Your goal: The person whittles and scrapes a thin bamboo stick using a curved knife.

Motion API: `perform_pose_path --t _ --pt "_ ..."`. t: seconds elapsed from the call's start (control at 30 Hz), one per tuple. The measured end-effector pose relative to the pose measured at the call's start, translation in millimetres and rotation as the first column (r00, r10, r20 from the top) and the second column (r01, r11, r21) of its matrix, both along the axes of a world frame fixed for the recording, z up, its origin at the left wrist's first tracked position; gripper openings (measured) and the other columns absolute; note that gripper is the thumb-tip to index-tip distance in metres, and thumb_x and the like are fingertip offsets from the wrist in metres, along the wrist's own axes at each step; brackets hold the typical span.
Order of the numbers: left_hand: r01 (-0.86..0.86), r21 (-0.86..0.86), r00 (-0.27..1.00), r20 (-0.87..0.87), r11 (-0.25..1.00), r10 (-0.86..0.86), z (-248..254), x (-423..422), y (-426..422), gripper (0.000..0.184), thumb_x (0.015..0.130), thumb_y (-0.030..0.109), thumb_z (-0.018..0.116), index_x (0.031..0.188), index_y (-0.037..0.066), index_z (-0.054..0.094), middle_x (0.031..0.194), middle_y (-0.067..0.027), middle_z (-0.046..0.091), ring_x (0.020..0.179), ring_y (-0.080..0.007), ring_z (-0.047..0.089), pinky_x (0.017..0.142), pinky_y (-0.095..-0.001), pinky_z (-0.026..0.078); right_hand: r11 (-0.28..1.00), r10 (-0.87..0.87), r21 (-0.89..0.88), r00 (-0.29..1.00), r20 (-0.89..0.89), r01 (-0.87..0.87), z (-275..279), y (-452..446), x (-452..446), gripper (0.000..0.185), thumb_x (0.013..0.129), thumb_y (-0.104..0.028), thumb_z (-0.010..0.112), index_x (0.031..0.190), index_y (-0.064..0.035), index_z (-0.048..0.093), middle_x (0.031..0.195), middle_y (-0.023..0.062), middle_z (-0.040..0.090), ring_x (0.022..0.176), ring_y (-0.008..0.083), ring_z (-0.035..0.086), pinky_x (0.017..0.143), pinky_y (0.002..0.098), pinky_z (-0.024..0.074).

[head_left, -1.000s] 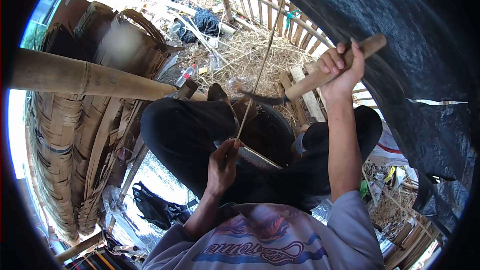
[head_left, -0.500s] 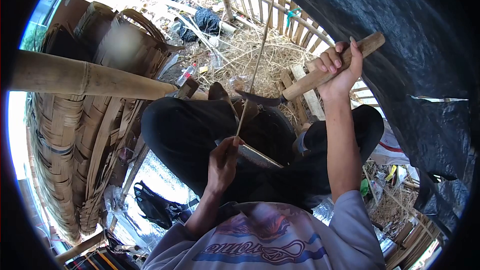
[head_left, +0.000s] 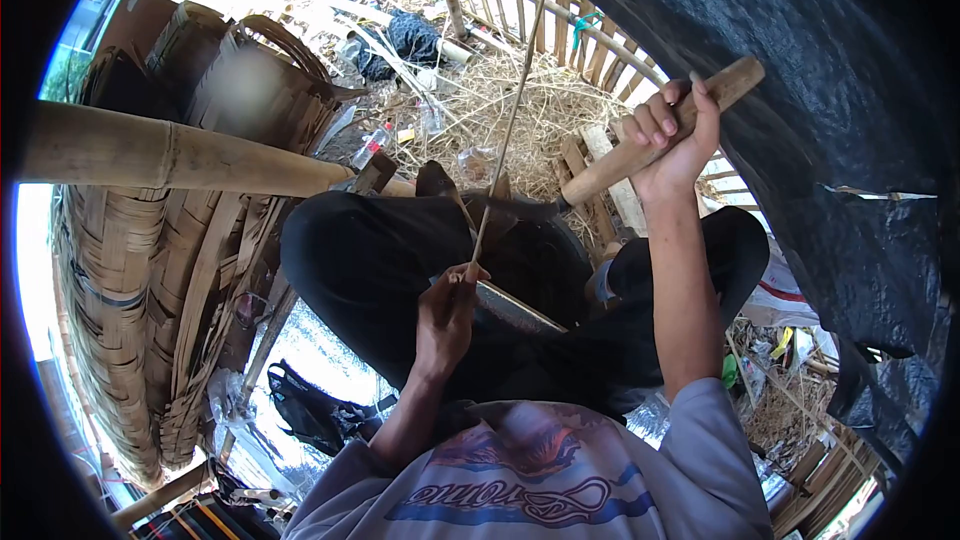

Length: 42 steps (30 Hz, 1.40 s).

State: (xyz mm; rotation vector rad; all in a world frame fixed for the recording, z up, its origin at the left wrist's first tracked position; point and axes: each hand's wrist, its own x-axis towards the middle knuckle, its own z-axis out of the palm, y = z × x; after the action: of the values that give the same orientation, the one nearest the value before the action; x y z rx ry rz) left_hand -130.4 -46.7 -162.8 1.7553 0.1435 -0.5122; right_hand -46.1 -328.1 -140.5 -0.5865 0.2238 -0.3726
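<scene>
Clock read from the left hand. Left hand (head_left: 447,315) has the thin strip (head_left: 517,100) pinched between thumb and fingers; right hand (head_left: 675,150), at 2, is wrapped round the knife handle (head_left: 600,178). Strip runs out between 12 and 1. The dark blade (head_left: 535,209) crosses it at 1, beyond the left fingertips; it's blurred, so we can't tell if or how deep the edge bites.

To do this well, we'd want a shallow, constant blade angle, light even pressure, the strip steadied against flexing, fingertips clear of the edge. That long handle should give us leverage but could make overcutting easy.

Materials: strip is brownish, slender, slightly bowed, bamboo-like. Handle is thick, rounded wood; blade narrow. Black trousers (head_left: 365,250) sit below, soft fabric. Further out: smooth jointed bamboo pole (head_left: 200,158) at 10, coarse plaited matting (head_left: 120,330) at 9, clear plastic bottle (head_left: 373,145) at 11, loose dry straw (head_left: 545,105) toward 1, crinkled glossy black sheeting (head_left: 830,130) at 2.
</scene>
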Motion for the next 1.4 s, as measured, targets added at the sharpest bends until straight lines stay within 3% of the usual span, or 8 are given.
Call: perform_pose_path --t 0.1,0.3,0.43,0.5,0.8,0.97,1.27,1.4 --pt "-0.014 -0.011 0.999 -0.052 1.000 0.014 2.1 -1.7 -2.3 0.026 0.097 0.027 0.051 0.099 0.004 0.063 0.066 0.0044 0.046 0.057 -0.0020 0.038 0.051 -0.0199 0.030 0.952 -0.239 0.194 0.971 -0.004 0.235 -0.2 -0.4 10.6 0.029 0.087 -0.037 0.052 0.073 -0.0117 0.046 0.051 -0.0062 0.033 0.043 0.0055 0.031 0.048 0.0217 0.0303" --pt "0.042 0.017 0.999 -0.025 0.999 -0.041 3.1 2.6 -3.7 0.025 0.096 0.025 0.051 0.100 0.003 0.063 0.066 0.0040 0.045 0.058 -0.0023 0.038 0.051 -0.0204 0.030 1.000 -0.020 0.005 0.999 0.026 0.020 -1.1 -0.2 6.5 0.026 0.085 -0.034 0.055 0.073 -0.0131 0.047 0.052 -0.0068 0.034 0.047 0.0051 0.034 0.051 0.0218 0.0319" --pt "0.040 0.037 0.999 0.003 0.999 -0.040 -5.8 3.1 -7.7 0.025 0.096 0.024 0.052 0.101 0.002 0.063 0.066 0.0034 0.046 0.059 -0.0030 0.039 0.052 -0.0211 0.031 0.933 -0.294 0.211 0.956 -0.014 0.290 -6.1 1.5 5.9 0.027 0.087 -0.034 0.054 0.074 -0.0115 0.047 0.051 -0.0058 0.030 0.043 0.0062 0.030 0.048 0.0230 0.0308" --pt "0.051 0.068 0.998 0.037 0.996 -0.054 -8.2 3.7 -9.0 0.025 0.096 0.024 0.052 0.103 0.002 0.063 0.066 0.0027 0.047 0.060 -0.0037 0.040 0.052 -0.0218 0.032 0.992 0.119 -0.023 0.986 -0.118 -0.122 -8.2 12.3 -3.6 0.027 0.084 -0.036 0.057 0.074 -0.0130 0.045 0.052 -0.0042 0.033 0.047 0.0085 0.034 0.052 0.0248 0.0320" --pt "0.016 0.070 0.999 0.041 0.997 -0.019 -14.8 6.7 -13.9 0.033 0.098 0.029 0.049 0.106 0.001 0.063 0.063 0.0052 0.043 0.056 -0.0021 0.037 0.049 -0.0205 0.028 0.950 -0.181 -0.275 0.978 -0.104 0.146 10.5 -32.1 -5.3 0.020 0.082 -0.020 0.066 0.086 -0.0044 0.054 0.052 -0.0005 0.044 0.042 0.0088 0.040 0.042 0.0262 0.0350" --pt "0.025 0.063 1.000 -0.012 0.998 -0.024 -10.8 8.2 -20.2 0.038 0.099 0.033 0.046 0.105 -0.001 0.063 0.060 0.0065 0.040 0.053 -0.0010 0.032 0.047 -0.0200 0.023 0.494 -0.048 -0.782 0.886 -0.462 -0.381 -29.1 34.8 3.7 0.044 0.076 -0.046 0.072 0.085 -0.0063 0.057 0.067 0.0018 0.056 0.053 0.0108 0.054 0.049 0.0284 0.0472" --pt "0.095 -0.081 0.994 -0.054 0.992 -0.100 -10.4 26.3 -6.2 0.041 0.100 0.034 0.043 0.110 -0.002 0.060 0.060 0.0041 0.046 0.053 -0.0006 0.038 0.048 -0.0172 0.028 0.541 0.188 -0.725 0.902 -0.388 -0.425 -53.7 67.8 1.9 0.021 0.078 -0.019 0.066 0.083 0.0004 0.063 0.064 0.0063 0.061 0.055 0.0126 0.057 0.054 0.0308 0.0474" --pt "0.110 0.121 0.985 0.117 0.987 -0.124 -36.5 64.3 -1.8 0.036 0.098 0.027 0.045 0.116 -0.003 0.056 0.070 -0.0009 0.053 0.057 -0.0045 0.047 0.050 -0.0191 0.037 0.521 0.200 -0.773 0.932 -0.302 -0.362 -48.5 77.6 -3.1 0.019 0.076 -0.016 0.069 0.084 0.0000 0.062 0.069 0.0072 0.063 0.065 0.0136 0.060 0.063 0.0318 0.0476"
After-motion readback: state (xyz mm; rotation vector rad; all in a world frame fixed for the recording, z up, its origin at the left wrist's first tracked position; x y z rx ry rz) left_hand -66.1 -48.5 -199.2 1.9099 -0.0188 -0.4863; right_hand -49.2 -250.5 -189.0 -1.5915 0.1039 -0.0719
